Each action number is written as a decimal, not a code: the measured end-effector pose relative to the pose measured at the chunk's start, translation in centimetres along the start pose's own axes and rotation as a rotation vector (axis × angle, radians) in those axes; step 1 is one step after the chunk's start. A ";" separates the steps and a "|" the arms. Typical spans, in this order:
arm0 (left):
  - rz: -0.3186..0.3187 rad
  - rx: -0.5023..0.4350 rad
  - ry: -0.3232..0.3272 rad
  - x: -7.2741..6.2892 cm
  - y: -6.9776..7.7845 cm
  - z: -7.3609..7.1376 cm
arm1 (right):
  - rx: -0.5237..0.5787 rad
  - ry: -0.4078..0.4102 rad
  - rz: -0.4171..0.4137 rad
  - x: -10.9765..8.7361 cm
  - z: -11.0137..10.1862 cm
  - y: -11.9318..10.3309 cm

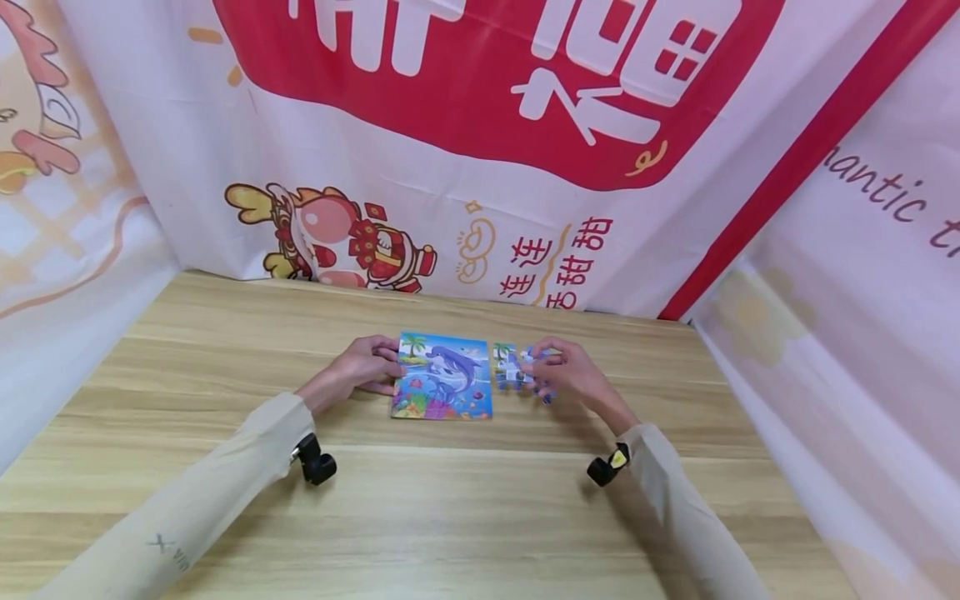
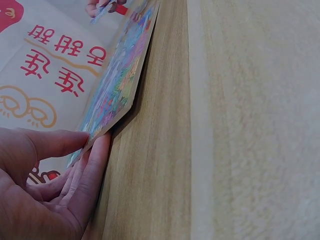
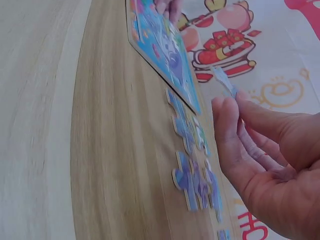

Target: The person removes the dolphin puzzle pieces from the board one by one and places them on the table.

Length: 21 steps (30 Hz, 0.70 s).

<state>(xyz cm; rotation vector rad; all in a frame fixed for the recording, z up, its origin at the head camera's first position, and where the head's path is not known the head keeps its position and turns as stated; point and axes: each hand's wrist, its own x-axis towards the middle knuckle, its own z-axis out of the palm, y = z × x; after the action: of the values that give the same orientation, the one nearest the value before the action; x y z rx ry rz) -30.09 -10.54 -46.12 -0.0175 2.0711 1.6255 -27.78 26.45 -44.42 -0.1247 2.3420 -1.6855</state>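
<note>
A square dolphin puzzle board (image 1: pixel 444 377) with a bright sea picture is in the middle of the head view. My left hand (image 1: pixel 365 365) pinches its left edge, thumb on top and fingers beneath, as the left wrist view shows. My right hand (image 1: pixel 570 369) is just right of the board, over several loose jigsaw pieces (image 1: pixel 506 367). Between its thumb and fingertips it pinches a small pale blue puzzle piece (image 3: pixel 225 81), lifted off the table. In the right wrist view, the loose purple-and-blue pieces (image 3: pixel 186 186) lie in a group beside the board's edge.
The wooden table (image 1: pixel 465 517) runs back to a white cloth backdrop (image 1: pixel 420 167) with red print. Cloth side walls (image 1: pixel 847 275) border the table left and right. A small black camera (image 1: pixel 315 462) is strapped at each wrist.
</note>
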 end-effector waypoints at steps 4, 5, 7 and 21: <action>0.005 -0.002 -0.001 0.0 -0.1 0.0 | -0.020 0.005 -0.021 -0.4 -0.8 0.3; 0.005 -0.002 -0.001 0.0 -0.1 0.0 | -0.022 0.008 -0.019 -0.5 -1.0 0.4; 0.005 -0.002 -0.001 0.1 -0.1 0.0 | -0.032 0.019 -0.009 -0.6 -1.4 0.4; 0.009 -0.016 0.010 0.1 -0.3 0.2 | -0.145 0.064 0.153 -2.3 -6.3 1.3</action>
<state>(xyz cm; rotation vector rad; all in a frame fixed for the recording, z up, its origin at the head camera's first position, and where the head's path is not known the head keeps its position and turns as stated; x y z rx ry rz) -30.00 -10.42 -46.44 -0.0214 2.0680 1.6510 -27.02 33.17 -43.39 0.0810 2.4504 -1.4694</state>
